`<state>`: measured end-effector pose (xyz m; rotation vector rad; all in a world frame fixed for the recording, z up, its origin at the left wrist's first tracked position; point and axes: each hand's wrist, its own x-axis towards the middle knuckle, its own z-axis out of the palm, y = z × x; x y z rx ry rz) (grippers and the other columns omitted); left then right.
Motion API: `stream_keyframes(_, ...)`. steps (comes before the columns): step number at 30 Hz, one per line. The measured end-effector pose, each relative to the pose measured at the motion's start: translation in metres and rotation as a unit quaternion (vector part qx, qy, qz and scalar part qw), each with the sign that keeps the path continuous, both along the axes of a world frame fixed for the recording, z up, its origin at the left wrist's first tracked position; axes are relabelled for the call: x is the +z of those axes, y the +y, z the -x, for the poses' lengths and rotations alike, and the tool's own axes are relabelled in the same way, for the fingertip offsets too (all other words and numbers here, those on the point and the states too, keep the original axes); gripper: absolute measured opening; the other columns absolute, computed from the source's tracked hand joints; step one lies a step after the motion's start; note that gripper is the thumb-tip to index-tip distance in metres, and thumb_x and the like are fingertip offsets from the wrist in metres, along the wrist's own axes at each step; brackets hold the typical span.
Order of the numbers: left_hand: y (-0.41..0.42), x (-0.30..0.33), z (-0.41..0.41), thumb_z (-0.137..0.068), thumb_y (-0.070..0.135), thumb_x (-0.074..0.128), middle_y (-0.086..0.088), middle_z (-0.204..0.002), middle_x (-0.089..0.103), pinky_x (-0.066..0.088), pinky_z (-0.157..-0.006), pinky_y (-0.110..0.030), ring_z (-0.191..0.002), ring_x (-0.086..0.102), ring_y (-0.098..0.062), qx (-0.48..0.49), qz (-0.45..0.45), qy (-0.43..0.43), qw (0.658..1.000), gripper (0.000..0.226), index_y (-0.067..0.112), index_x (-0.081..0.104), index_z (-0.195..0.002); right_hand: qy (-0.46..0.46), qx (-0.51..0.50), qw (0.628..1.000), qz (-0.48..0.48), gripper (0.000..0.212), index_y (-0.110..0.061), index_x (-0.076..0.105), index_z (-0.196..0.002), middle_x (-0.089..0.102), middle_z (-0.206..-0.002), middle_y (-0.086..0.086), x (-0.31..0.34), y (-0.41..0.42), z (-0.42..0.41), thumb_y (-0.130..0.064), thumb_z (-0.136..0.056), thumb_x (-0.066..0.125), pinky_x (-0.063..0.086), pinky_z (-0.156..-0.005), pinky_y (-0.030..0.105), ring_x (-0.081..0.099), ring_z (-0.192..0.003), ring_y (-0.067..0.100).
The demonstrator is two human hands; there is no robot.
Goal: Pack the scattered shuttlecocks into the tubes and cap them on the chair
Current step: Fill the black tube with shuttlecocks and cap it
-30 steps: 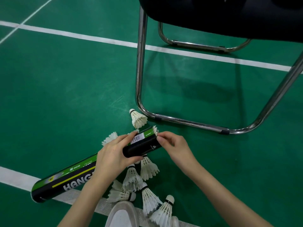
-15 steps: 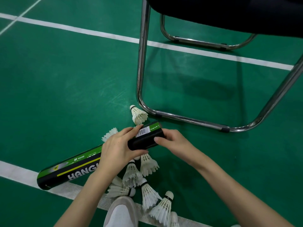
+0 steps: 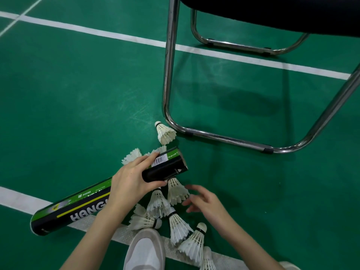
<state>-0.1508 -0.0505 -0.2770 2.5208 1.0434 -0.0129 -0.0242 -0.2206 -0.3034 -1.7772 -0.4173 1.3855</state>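
I count one tube, about nine shuttlecocks loose on the floor beside the chair. Left hand grips the tube mid-body, tilted. Right hand has left the tube's end since 0.5 s ago, fingers spread, over the pile.

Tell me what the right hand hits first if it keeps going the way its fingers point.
Probably the feathered skirt of the nearest shuttlecock, just ahead of the right hand and below the tube; depth is unclear.
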Motion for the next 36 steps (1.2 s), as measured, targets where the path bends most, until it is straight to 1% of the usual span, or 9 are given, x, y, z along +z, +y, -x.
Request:
stream_keyframes(3,0.000,0.001,-0.001,-0.061,0.066,0.065,0.011,-0.125,0.056,0.050,-0.070,-0.032,-0.106,0.057,-0.019,-0.001,-0.003,0.002,1.000,0.080,0.044,0.039,-0.133,0.028,0.014,0.999,0.010,0.031,-0.025,0.047,-0.126,0.066,-0.108,0.000,-0.006,0.002,0.005,-0.020,-0.095,0.045,0.050,-0.084,0.020,0.065,-0.092,0.012)
stream_keyframes(8,-0.001,-0.001,-0.001,-0.058,0.070,0.059,0.010,-0.124,0.058,0.052,-0.068,-0.034,-0.105,0.059,-0.021,-0.006,-0.003,0.000,1.000,0.081,0.044,0.040,-0.132,0.061,-0.025,0.998,0.004,0.037,-0.019,0.047,-0.132,0.055,-0.125,-0.004,-0.014,0.003,-0.005,-0.018,-0.095,0.046,0.048,-0.094,0.024,0.054,-0.115,0.010)
stream_keyframes(10,-0.001,-0.003,-0.001,-0.057,0.071,0.058,0.010,-0.124,0.058,0.052,-0.068,-0.034,-0.105,0.059,-0.021,-0.012,0.003,0.000,1.000,0.082,0.045,0.040,-0.133,0.016,-0.083,0.996,-0.007,0.030,-0.017,0.056,-0.123,0.059,-0.122,-0.002,-0.013,0.002,-0.015,-0.016,-0.094,0.050,0.048,-0.092,0.019,0.057,-0.109,0.007)
stream_keyframes(13,-0.005,-0.005,-0.001,-0.058,0.070,0.059,0.010,-0.123,0.059,0.052,-0.068,-0.034,-0.103,0.060,-0.021,-0.023,0.009,0.003,1.000,0.081,0.044,0.042,-0.132,-0.083,-0.168,0.982,-0.034,0.016,-0.016,0.064,-0.103,0.066,-0.100,-0.004,-0.006,-0.001,-0.033,-0.012,-0.089,0.057,0.046,-0.072,0.004,0.061,-0.091,0.002)
stream_keyframes(15,-0.008,-0.005,-0.004,-0.060,0.067,0.064,0.010,-0.126,0.056,0.052,-0.071,-0.035,-0.107,0.058,-0.021,-0.028,0.020,0.015,0.999,0.080,0.045,0.039,-0.133,-0.133,-0.217,0.966,-0.046,0.013,-0.018,0.064,-0.091,0.067,-0.090,-0.007,0.000,-0.004,-0.046,-0.007,-0.087,0.059,0.047,-0.068,0.007,0.063,-0.084,0.008)
stream_keyframes(18,-0.014,-0.003,-0.010,-0.063,0.067,0.063,0.013,-0.133,0.049,0.049,-0.081,-0.035,-0.116,0.052,-0.018,-0.037,0.034,0.037,0.998,0.081,0.048,0.030,-0.135,-0.169,-0.254,0.949,-0.080,0.014,-0.016,0.063,-0.089,0.067,-0.081,-0.010,0.015,-0.008,-0.063,-0.003,-0.087,0.057,0.045,-0.062,0.011,0.061,-0.069,0.003)
stream_keyframes(23,-0.021,0.000,-0.020,-0.065,0.068,0.062,0.013,-0.136,0.046,0.045,-0.089,-0.035,-0.120,0.047,-0.016,-0.044,0.045,0.044,0.997,0.081,0.050,0.026,-0.136,-0.175,-0.207,0.950,-0.154,0.018,-0.015,0.063,-0.087,0.065,-0.083,-0.008,0.037,-0.006,-0.063,0.002,-0.087,0.055,0.045,-0.066,0.007,0.058,-0.067,-0.004)
stream_keyframes(31,-0.035,-0.002,-0.029,-0.068,0.069,0.058,0.015,-0.135,0.045,0.043,-0.087,-0.031,-0.118,0.047,-0.013,-0.076,0.041,0.051,0.995,0.079,0.051,0.024,-0.137,-0.105,-0.123,0.973,-0.164,0.022,-0.024,0.064,-0.092,0.067,-0.098,-0.006,0.031,-0.003,-0.045,-0.005,-0.090,0.053,0.046,-0.073,0.009,0.060,-0.084,-0.007)
stream_keyframes(36,-0.036,-0.003,-0.030,-0.067,0.070,0.059,0.015,-0.134,0.046,0.044,-0.085,-0.031,-0.116,0.048,-0.013,-0.072,0.043,0.051,0.995,0.079,0.051,0.024,-0.136,-0.107,-0.117,0.978,-0.138,0.024,-0.031,0.050,-0.101,0.072,-0.088,-0.008,0.027,-0.003,-0.039,-0.017,-0.086,0.062,0.045,-0.076,0.008,0.064,-0.085,0.000)
